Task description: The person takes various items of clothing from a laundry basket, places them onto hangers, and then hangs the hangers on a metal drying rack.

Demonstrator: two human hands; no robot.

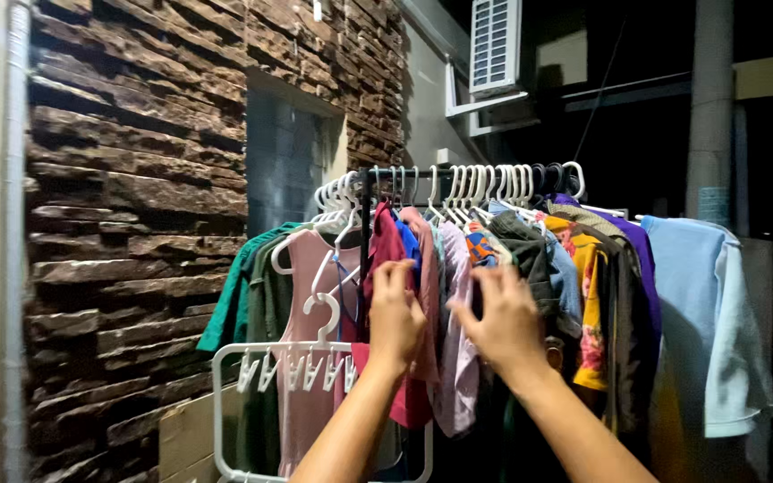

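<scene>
Nearest to the camera are the two bare forearms, which rise from the bottom edge toward the rack; the left hand is just below the rack's bar, with the fingers curled over the edge of a red garment and closed on the cloth, so the grip is narrow and holds that garment; the right hand is a little to the right of it, below the same bar, with the fingers spread and pressed on the hanging clothes near a lilac garment; whether it grips any cloth, I cannot tell.

Left of the hands and lower than the bar hangs a white clip hanger, a frame with a row of small pegs, its hook caught over a pink top; beside the pink top, at the left end of the rack, is a green shirt.

The red garment hangs from the bar close to the black upright post of the rack; behind it is a blue piece. To the right along the bar come a dark grey piece, a yellow flowered garment, a purple one, and at the far right end a pale blue shirt, draped and well apart from the hands. Many white hanger hooks sit close together on the bar.

Behind the rack on the left stands a rough stone wall; above the rack, farther back, an air-conditioner unit is fixed on a bracket; right of the rack a grey post goes up into the dark.
</scene>
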